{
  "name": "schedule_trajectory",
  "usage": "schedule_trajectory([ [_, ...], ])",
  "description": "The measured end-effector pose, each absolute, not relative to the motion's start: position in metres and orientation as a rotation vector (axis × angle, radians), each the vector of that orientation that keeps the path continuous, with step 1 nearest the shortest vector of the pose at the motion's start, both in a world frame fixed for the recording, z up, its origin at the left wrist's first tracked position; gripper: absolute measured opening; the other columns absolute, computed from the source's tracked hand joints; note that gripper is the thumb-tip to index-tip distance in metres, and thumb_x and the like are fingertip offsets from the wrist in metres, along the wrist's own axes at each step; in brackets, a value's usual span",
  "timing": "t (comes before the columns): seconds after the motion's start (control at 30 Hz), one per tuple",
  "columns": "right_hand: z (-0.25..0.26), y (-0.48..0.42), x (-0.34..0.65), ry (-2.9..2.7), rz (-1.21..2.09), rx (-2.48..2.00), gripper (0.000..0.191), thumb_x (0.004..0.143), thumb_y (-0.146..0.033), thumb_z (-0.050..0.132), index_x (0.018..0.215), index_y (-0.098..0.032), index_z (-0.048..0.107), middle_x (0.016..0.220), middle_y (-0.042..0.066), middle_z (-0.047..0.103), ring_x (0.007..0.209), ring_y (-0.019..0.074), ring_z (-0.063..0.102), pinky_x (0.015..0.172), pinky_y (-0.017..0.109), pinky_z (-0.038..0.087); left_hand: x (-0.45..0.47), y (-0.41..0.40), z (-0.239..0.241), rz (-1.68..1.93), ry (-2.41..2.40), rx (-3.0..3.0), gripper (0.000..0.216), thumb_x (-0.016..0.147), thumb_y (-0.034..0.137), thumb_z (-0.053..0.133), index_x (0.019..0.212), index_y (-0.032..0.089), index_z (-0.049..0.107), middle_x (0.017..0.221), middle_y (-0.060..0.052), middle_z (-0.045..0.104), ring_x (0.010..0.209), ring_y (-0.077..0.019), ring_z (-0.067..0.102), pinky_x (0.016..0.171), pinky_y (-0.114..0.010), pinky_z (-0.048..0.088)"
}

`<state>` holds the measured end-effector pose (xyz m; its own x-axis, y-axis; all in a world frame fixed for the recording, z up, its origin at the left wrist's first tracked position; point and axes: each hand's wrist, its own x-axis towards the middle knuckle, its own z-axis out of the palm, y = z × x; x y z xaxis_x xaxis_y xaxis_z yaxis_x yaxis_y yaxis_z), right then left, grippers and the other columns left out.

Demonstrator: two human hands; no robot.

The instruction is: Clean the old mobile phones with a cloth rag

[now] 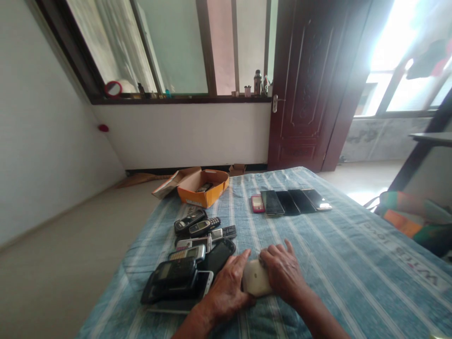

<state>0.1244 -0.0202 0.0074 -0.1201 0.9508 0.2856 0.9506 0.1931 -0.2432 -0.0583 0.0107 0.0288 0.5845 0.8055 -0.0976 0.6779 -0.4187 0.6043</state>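
Note:
An off-white, rounded device (257,278) sits between my two hands on the striped bed cover; its exact kind I cannot make out. My left hand (230,285) is closed around its left side, thumb along the near edge. From the right, my right hand (282,270) grips its top corner with curled fingers. Beside my left hand lies a pile of old mobile phones: a black phone (221,254), a thick black phone (176,273) on top of flatter ones, a silver keypad phone (187,253) and a dark keypad phone (204,227).
An open orange box (203,195) with a dark phone inside stands at the far left of the bed cover (339,263). Further right, several dark smartphones (272,203) lie in a row with a small red-edged phone (258,204). A brown door (307,84) is behind.

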Motion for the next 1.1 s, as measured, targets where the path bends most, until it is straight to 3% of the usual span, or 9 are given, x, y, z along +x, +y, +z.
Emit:
schedule_trajectory([
  [0.17, 0.002, -0.015, 0.102, -2.169, 0.011, -1.626, 0.023, 0.087, -0.013, 0.054, 0.105, -0.022, 0.066, 0.091, 0.003, 0.065, 0.089, 0.0216, 0.054, 0.109, 0.053, 0.02, -0.059, 0.01, 0.024, 0.342, 1.154, 2.22, 0.105, 0.056, 0.017, 0.074, 0.149, 0.012, 0.025, 0.149, -0.015, 0.04, 0.136, -0.0286, 0.038, 0.115, -0.04, 0.03],
  [0.3, -0.006, -0.012, 0.087, -2.19, 0.057, -1.491, 0.031, 0.089, -0.016, 0.056, 0.12, -0.021, 0.061, 0.104, 0.005, 0.065, 0.093, 0.0222, 0.054, 0.108, 0.051, 0.025, -0.06, 0.009, 0.02, 0.435, 1.097, 2.249, 0.098, 0.06, 0.023, 0.075, 0.147, 0.012, 0.031, 0.146, -0.016, 0.044, 0.135, -0.0285, 0.04, 0.116, -0.043, 0.029],
  [0.57, -0.002, -0.018, 0.091, -2.221, 0.038, -1.449, 0.03, 0.091, -0.02, 0.057, 0.119, -0.027, 0.06, 0.109, 0.004, 0.064, 0.096, 0.0221, 0.054, 0.109, 0.055, 0.024, -0.06, 0.011, 0.015, 0.448, 1.106, 2.287, 0.091, 0.057, 0.019, 0.077, 0.141, 0.014, 0.041, 0.143, -0.016, 0.049, 0.133, -0.0317, 0.042, 0.115, -0.047, 0.03],
  [1.1, -0.004, -0.014, 0.101, -2.18, 0.149, -1.488, 0.025, 0.09, -0.008, 0.052, 0.108, -0.022, 0.062, 0.097, 0.002, 0.064, 0.092, 0.0189, 0.058, 0.109, 0.05, 0.022, -0.058, 0.01, 0.018, 0.444, 1.12, 2.259, 0.093, 0.055, 0.014, 0.076, 0.141, 0.017, 0.042, 0.139, -0.013, 0.053, 0.129, -0.0314, 0.047, 0.112, -0.047, 0.035],
])
